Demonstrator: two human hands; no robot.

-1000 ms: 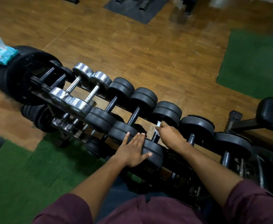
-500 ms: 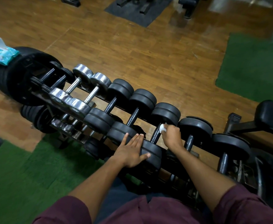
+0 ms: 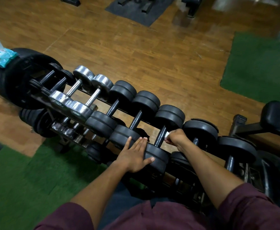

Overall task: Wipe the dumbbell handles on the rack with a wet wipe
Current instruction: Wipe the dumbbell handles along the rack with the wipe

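**Spotter:** Gripping that small white wet wipe (image 3: 166, 134), your right hand (image 3: 177, 138) has its fingers (image 3: 169, 141) curled against the dark metal handle (image 3: 160, 136) of the black round-plate dumbbell (image 3: 170, 116), low on the bar on the black steel rack (image 3: 102, 101).

**Partner:** And your left hand (image 3: 136, 155)?

**Spotter:** Flat, fingers straight, pressing the near plate (image 3: 157, 157). Ease off and the dumbbell may roll, pinching your knuckles against the neighbouring black dumbbell (image 3: 200, 130).

**Partner:** Anything else?

**Spotter:** The wipe looks bunched, though it's mostly hidden, so it may slip out, or miss the handle's underside. More handles remain; the teal wipe packet (image 3: 0, 55) sits well apart.
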